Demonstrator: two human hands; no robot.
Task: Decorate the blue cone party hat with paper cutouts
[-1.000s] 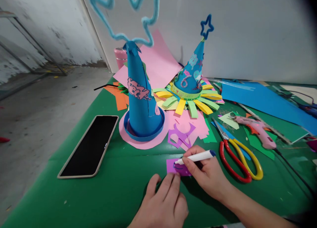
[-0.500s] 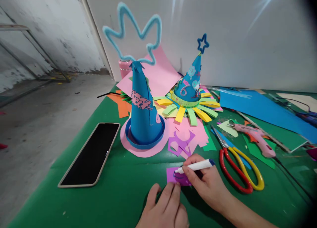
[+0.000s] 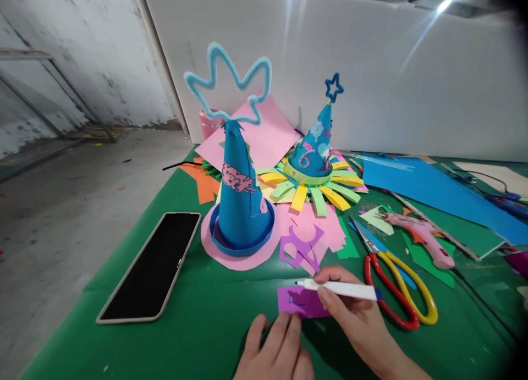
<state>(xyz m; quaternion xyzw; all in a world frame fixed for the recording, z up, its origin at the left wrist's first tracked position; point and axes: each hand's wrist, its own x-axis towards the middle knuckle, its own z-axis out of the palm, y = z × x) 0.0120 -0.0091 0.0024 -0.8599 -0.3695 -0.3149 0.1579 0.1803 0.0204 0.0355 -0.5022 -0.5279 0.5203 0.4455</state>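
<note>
Between the fingers of my right hand (image 3: 358, 314) is a white marker (image 3: 346, 289) with a blue end, its tip held just above the paper. Under it lies a small purple paper (image 3: 307, 308) bearing a few dark blue lines. My left hand (image 3: 277, 350) rests with fingers stretched out, the fingertips on the lower edge of that paper. Beyond them stands a blue paper cone hat (image 3: 238, 209) on a pink round brim, with a light blue fuzzy wire shape (image 3: 241, 83) on top. Purple paper scraps (image 3: 303, 245) lie between the hat and my right hand.
A phone (image 3: 150, 270) lies at the left. Scissors (image 3: 396, 281) with red and yellow handles and a pink glue gun (image 3: 421, 234) lie at the right. Behind are a second cone hat (image 3: 315, 152) with yellow and green strips and a blue sheet (image 3: 437, 190).
My right hand has lifted the marker's tip off the purple paper and tilted the marker flatter. My left hand stays on the paper. The whole view has shifted slightly upward.
</note>
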